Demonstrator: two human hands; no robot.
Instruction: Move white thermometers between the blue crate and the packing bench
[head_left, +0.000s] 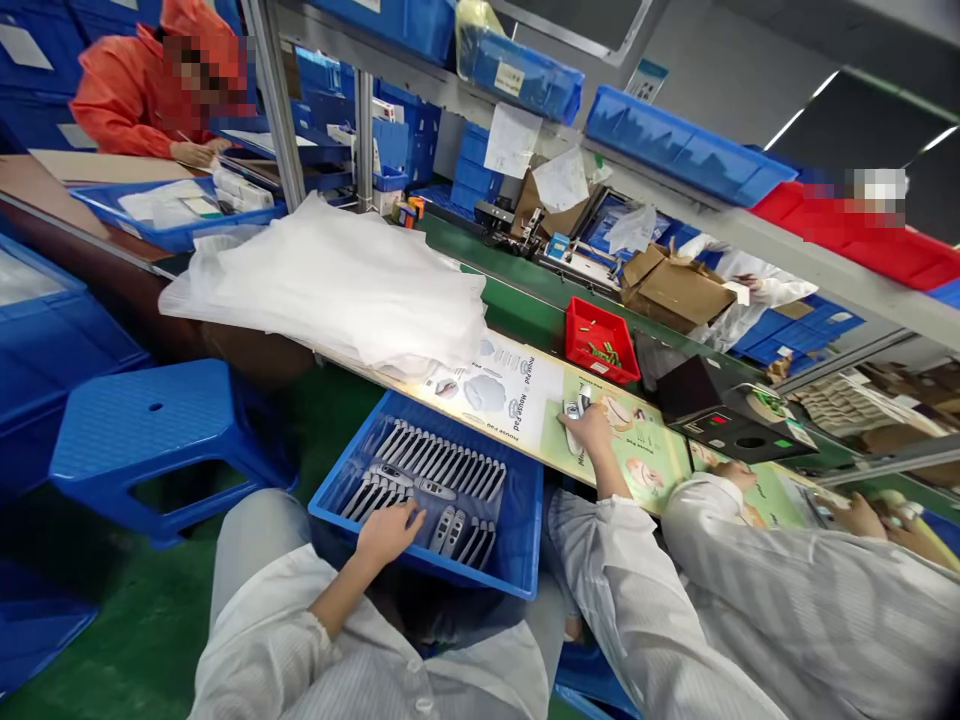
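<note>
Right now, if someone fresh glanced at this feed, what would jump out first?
Probably the blue bin on the lap, packed with rows of grey remote-like parts, the left hand resting on them. Next, the right hand setting one such part on the printed mouse-pad sheets, beside a heap of white plastic bags.

White striped sleeves (buttoned coat), pale trousers
</note>
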